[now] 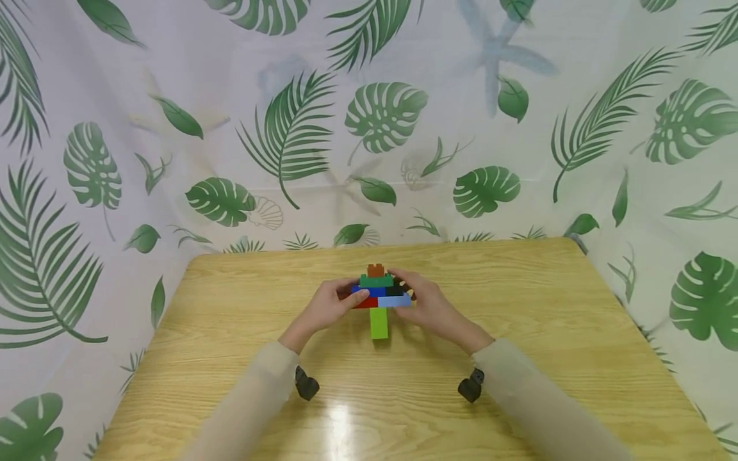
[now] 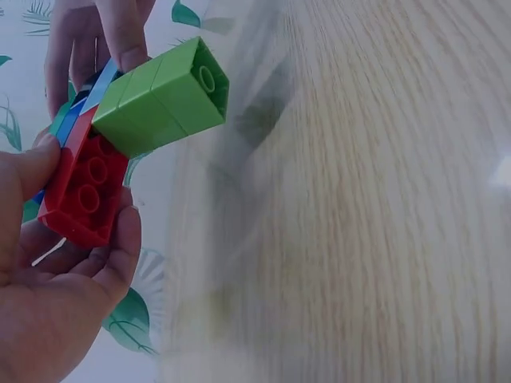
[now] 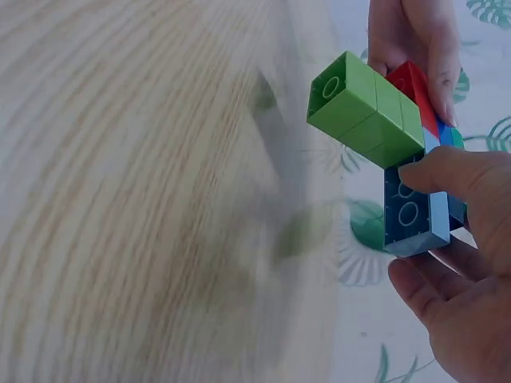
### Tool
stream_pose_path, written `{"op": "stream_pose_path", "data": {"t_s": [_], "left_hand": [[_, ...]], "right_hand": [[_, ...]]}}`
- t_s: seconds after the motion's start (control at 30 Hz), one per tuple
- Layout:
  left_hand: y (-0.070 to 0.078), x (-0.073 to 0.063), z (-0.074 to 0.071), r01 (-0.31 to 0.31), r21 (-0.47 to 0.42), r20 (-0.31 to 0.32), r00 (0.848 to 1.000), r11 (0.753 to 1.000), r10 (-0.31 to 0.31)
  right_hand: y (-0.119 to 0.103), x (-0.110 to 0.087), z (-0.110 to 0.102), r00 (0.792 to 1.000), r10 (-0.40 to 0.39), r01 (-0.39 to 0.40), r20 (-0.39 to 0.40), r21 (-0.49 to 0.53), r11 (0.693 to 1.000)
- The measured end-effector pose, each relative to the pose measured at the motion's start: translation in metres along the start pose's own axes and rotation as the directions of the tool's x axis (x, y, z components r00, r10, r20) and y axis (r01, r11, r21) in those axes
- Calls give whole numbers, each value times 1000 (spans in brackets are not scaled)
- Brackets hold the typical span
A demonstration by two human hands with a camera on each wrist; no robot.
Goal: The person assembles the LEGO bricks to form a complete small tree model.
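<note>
Both hands hold a tree-shaped stack of toy building bricks [image 1: 377, 292] near the table's far side. An orange-brown brick [image 1: 375, 271] tops it, over a green layer [image 1: 376, 282], then blue and black bricks, then a red brick [image 2: 84, 183] beside a light blue brick [image 3: 415, 219]. A lime green column [image 2: 164, 96] forms the trunk, its hollow underside showing in both wrist views. My left hand [image 1: 330, 304] grips the red and blue end, thumb on the near face. On the other end, my right hand [image 1: 429, 307] grips the light blue brick, its thumb [image 3: 439, 169] against the underside.
The wooden table [image 1: 380, 397] extends around the hands and ends behind the stack. A white cloth with green leaf prints [image 1: 386, 115] hangs behind and along both sides. Black wrist cameras [image 1: 307, 384] hang below the sleeves.
</note>
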State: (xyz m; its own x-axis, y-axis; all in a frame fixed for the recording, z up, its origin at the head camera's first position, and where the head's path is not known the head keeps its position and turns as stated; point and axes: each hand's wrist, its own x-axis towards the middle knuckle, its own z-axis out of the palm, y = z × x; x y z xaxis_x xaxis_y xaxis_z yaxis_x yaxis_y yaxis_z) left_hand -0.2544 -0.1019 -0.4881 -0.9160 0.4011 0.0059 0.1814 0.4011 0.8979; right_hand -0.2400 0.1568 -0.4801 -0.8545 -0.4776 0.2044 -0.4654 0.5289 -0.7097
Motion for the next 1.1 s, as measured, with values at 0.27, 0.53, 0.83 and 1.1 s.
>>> {"op": "stream_pose_path", "data": {"t_s": [0.27, 0.53, 0.83, 1.1], "left_hand": [[-8, 6, 9, 97, -27, -93, 991, 995, -99], [-18, 10, 11, 79, 82, -54, 996, 993, -75], [-23, 11, 17, 93, 251, -27, 996, 963, -89], [-23, 8, 18, 105, 250, -3, 994, 963, -108]], "right_hand": [[18, 9, 7, 992, 125, -124, -10, 26, 992], [34, 14, 9, 988, 153, -153, 9, 21, 988], [43, 9, 11, 965, 237, -235, 115, -38, 971], [47, 11, 15, 961, 238, -232, 142, -56, 971]]}}
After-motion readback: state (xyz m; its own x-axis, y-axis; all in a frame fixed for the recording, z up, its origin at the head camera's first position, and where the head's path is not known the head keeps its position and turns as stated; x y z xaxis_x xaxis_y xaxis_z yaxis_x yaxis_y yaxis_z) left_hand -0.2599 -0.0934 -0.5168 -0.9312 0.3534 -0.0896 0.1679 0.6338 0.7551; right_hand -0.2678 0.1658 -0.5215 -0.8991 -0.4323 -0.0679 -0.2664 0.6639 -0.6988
